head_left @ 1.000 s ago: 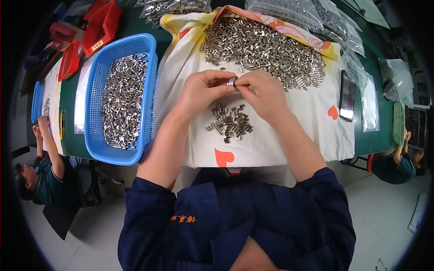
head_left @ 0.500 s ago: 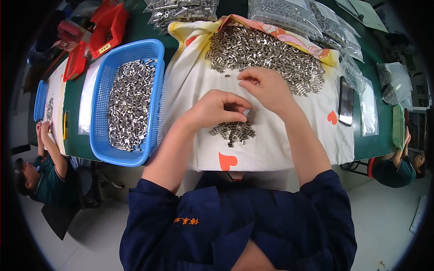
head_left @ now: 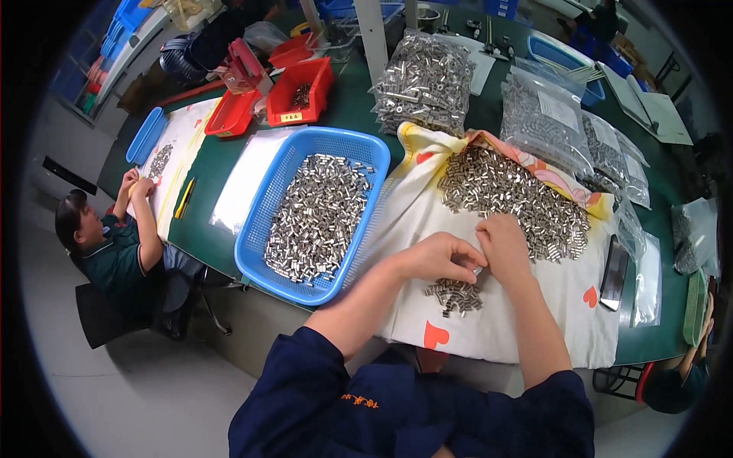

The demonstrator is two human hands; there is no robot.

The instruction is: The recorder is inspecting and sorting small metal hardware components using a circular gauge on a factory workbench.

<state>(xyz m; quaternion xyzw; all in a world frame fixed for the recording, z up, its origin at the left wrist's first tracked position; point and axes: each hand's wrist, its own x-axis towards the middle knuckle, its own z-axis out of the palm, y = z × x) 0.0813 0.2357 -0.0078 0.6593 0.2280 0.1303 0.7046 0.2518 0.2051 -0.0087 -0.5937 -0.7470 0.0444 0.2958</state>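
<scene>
The small grey metal piece [head_left: 478,270] is at the fingertips of the left hand [head_left: 440,257], above the white cotton-like cloth with red hearts [head_left: 584,336]. The left hand is curled, and its thumb and fingers seem to grip this piece. The right hand [head_left: 502,243] is just beside, with fingers bent; I cannot tell if it holds something too.

Below the hands lies a small pile of shiny, short metal tubes [head_left: 456,296]. Behind them spreads a large heap of similar silver metal tubes [head_left: 519,200], near the soft, wrinkled yellow and pink border of the cloth. At left, a blue rectangular basket of perforated plastic [head_left: 252,248] holds many more, smooth and reflecting light. Farther back stands a bulging transparent plastic bag of metal parts [head_left: 424,84].

Most of the held piece is hidden by the fingers, so its full shape is hard to make out. The left hand partly covers the small pile. A co-worker at right is cut off by the dark rim.

The long axis of the held piece cannot be read; the tubes in the pile point in mixed directions.
</scene>
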